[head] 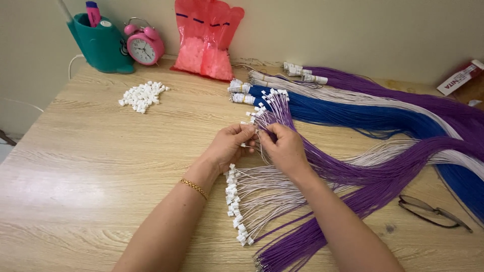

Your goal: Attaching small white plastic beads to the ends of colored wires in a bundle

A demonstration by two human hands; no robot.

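My left hand (229,146) and my right hand (285,147) meet over the middle of a wooden table (91,166). Both pinch the same thin wire with a small white connector (250,135) between the fingertips. Just beyond the fingers fans a bunch of purple wires with white connector ends (269,103). Under my wrists lies a row of white wires with connectors (234,201). A pile of loose white connectors (142,95) sits at the left, apart from both hands.
Long bundles of purple (403,100), white and blue wires (353,113) cover the right side. At the back stand a teal pen holder (103,45), a pink alarm clock (145,46) and a pink plastic bag (206,38). Eyeglasses (433,211) lie at the right front.
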